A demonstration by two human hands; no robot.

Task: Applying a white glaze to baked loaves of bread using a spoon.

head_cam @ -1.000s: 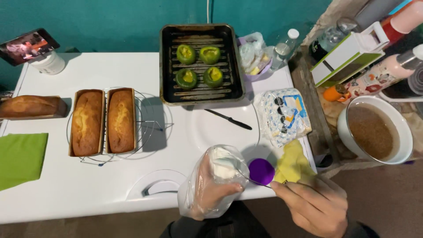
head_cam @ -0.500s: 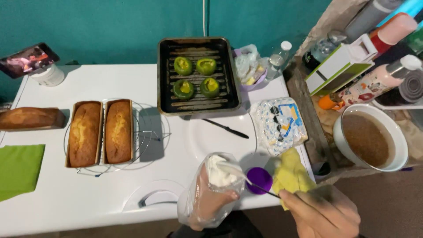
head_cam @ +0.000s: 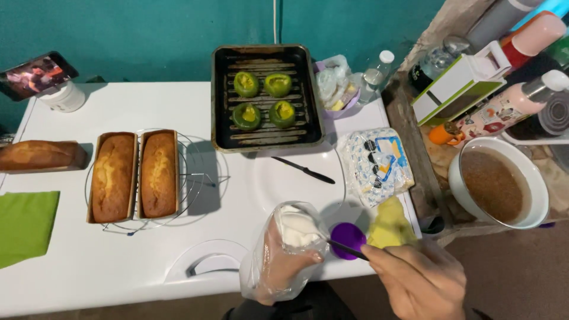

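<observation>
My left hand (head_cam: 283, 268) is inside a folded-back clear plastic piping bag (head_cam: 278, 261) with white cream (head_cam: 297, 228) in its top. My right hand (head_cam: 418, 281) grips the dark handle of a purple spatula (head_cam: 347, 240), whose round blade sits beside the bag's opening. A yellow cloth (head_cam: 391, 226) lies just past my right hand. Both hands hover at the near edge of the white table (head_cam: 118, 272).
Two loaf cakes (head_cam: 135, 175) in paper moulds rest on a round wire rack; a third loaf (head_cam: 37, 155) lies far left above a green napkin (head_cam: 24, 225). A dark tray (head_cam: 267, 98) holds several stuffed green peppers. A black knife (head_cam: 303, 170), a printed packet (head_cam: 379, 166) and a white bowl of brown batter (head_cam: 496, 189) lie right.
My right hand came back toward me with the spatula, away from the yellow cloth it covered half a second ago. The view shifted slightly. The bag stays in my left hand.
</observation>
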